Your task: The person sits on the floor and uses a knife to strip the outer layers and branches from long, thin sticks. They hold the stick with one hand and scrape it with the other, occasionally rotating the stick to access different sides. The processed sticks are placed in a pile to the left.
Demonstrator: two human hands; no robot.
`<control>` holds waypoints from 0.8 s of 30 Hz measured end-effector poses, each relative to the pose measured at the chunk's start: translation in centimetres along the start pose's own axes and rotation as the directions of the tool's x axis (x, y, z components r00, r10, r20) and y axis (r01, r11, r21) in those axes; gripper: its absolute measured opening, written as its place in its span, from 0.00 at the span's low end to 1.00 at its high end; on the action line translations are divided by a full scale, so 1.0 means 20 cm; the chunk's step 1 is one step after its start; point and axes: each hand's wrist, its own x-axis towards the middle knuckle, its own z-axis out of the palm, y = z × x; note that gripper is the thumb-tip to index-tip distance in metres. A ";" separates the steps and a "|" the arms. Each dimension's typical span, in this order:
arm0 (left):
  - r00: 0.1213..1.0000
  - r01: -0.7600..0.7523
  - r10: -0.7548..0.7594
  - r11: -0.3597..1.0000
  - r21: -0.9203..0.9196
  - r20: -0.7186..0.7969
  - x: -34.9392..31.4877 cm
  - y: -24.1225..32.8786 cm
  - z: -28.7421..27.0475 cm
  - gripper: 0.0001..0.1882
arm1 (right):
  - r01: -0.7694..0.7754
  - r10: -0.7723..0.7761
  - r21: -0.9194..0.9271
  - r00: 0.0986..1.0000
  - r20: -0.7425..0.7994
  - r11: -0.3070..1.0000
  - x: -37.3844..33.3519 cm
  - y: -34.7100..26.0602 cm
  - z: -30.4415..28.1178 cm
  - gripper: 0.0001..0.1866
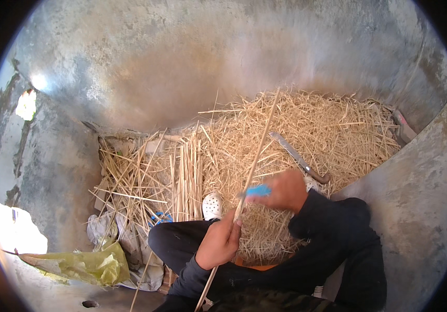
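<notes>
1. The left hand is closed around a long thin stick, which slants up over the straw pile.
2. The right hand grips a blue-handled tool against the stick, just above the left.

crumpled yellow-green plastic bag lower left, pale crumpled sacks just beside it

long pale cane stalk: dry, woody, matt, smooth skin
small blue-handled tool: handle looks plastic, slight sheen
heap of yellow straw: dry plant fibre, matt, coarse
long flat knife: dull grey metal blade, dark handle
white perforated clog: moulded plastic, matt
grey wall: rough cement, patchy
crumpled yellow-green bag: thin plastic film, glossy
dark sleeves: cloth, matt
</notes>
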 end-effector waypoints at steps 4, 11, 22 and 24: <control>0.992 -0.011 0.029 0.989 0.147 -0.122 -0.05 0.03 0.04 0.13 | -0.010 0.007 -0.086 1.000 -0.030 0.996 0.01 0.04 0.03 0.38; 0.979 -0.048 0.087 0.978 0.205 -0.185 -0.06 0.03 0.05 0.17 | 0.016 -0.025 0.083 0.994 0.103 0.996 -0.04 -0.12 0.05 0.37; 0.983 0.020 0.016 0.980 0.200 -0.181 -0.10 0.01 0.04 0.17 | -0.062 0.062 0.050 0.998 0.005 0.997 0.03 0.00 0.10 0.37; 0.985 0.035 -0.006 0.986 0.163 -0.174 -0.08 0.03 0.03 0.16 | -0.104 0.106 0.036 0.994 -0.039 0.994 0.05 0.03 0.08 0.38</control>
